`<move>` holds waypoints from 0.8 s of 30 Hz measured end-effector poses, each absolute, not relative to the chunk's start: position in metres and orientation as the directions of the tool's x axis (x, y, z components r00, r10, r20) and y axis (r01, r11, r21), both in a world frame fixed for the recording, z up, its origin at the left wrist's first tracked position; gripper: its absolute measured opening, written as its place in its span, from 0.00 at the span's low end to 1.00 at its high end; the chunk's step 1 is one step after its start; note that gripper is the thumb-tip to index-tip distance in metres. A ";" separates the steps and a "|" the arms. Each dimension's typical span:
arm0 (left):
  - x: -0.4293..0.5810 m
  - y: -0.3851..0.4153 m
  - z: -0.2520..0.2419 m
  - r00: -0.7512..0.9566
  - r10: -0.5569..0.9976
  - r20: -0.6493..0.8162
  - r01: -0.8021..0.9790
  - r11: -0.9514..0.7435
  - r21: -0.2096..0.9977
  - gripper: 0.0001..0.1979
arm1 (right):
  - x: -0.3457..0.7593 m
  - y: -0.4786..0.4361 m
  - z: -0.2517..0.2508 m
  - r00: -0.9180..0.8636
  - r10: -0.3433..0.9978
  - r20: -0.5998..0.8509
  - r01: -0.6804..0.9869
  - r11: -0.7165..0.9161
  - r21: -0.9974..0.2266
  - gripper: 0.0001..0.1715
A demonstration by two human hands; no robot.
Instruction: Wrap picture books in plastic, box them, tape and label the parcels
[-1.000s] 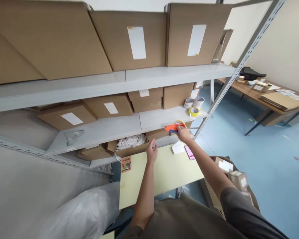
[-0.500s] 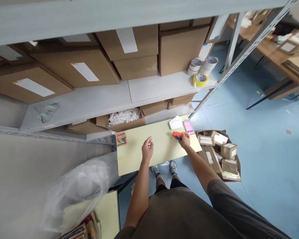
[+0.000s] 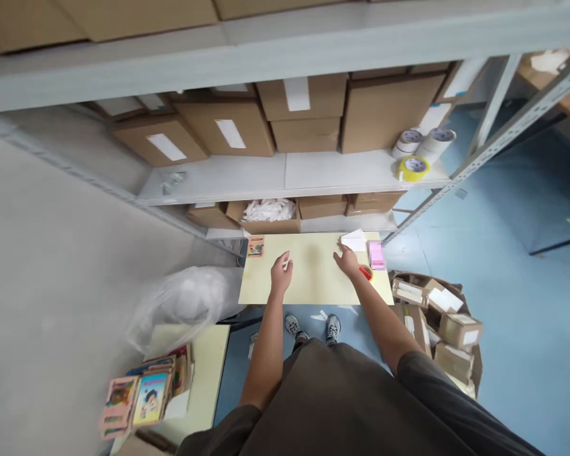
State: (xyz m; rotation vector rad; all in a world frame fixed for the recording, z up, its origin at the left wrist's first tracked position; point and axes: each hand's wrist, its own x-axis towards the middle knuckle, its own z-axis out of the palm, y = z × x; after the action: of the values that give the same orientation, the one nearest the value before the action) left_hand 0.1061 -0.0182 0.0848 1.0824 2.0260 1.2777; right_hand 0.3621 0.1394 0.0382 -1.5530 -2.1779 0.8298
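Observation:
My left hand hovers over the pale yellow tabletop, its fingers loosely curled with a gap to the thumb and nothing visible in them. Farther right, my right hand is open, thumb and fingers apart, beside a few white paper slips; whether it touches them I cannot tell. A red tape dispenser with a yellow rim lies by my right wrist, which partly covers it. Next to it is a pink slip. At the table's far left corner rests a small orange picture book.
Behind the table stands a grey shelf with cardboard boxes and a yellow tape roll. A big carton of small boxes sits on the floor at right. Plastic wrap and stacked books are at left.
My right hand has let go of the tape dispenser, which now lies on the table, and has moved to the white slips. My left hand stays half-curled. The view has shifted.

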 end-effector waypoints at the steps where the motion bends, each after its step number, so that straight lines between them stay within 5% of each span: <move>1: 0.100 -0.024 0.091 -0.583 0.812 0.010 0.347 0.238 0.907 0.19 | 0.344 0.143 0.051 -0.397 0.918 0.000 0.683 0.296 -0.668 0.30; 11: -0.017 -0.164 0.101 -0.857 0.514 0.045 0.210 0.267 0.940 0.19 | 0.135 0.069 0.103 -0.715 0.664 0.217 0.321 0.588 -0.742 0.31; 24: -0.178 -0.408 0.030 -0.991 0.109 -0.072 -0.027 0.366 0.930 0.24 | -0.130 -0.160 0.059 -0.964 0.251 0.091 0.116 0.702 -0.703 0.31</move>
State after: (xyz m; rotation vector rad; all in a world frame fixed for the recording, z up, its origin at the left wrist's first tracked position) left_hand -0.1781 -0.4080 0.0304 0.0750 2.4936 1.7020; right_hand -0.1297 -0.1595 0.0585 -0.2977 -2.7287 1.1090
